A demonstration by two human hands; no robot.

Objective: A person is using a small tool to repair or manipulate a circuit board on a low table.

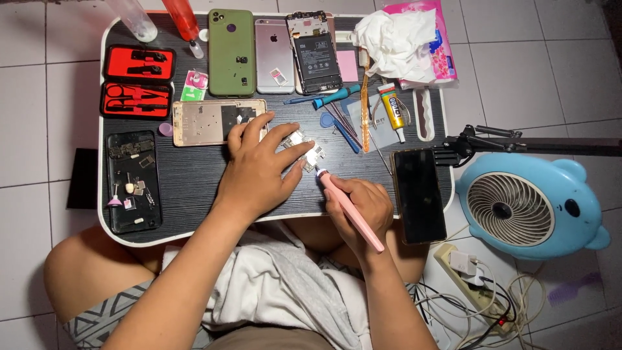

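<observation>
Head view: left hand point(259, 165) spread flat, pinning small metal parts point(304, 150) on the surface point(188, 178), right hand point(359, 207) gripping a pink pen tool point(350, 210) at them, phones point(272, 48) lying open, nothing reassembled.

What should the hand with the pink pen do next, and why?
Probably ease the pink pen tip a touch left onto the small metal part. The right hand holds the tip right beside it, and the left hand pins the part to the table.
</observation>
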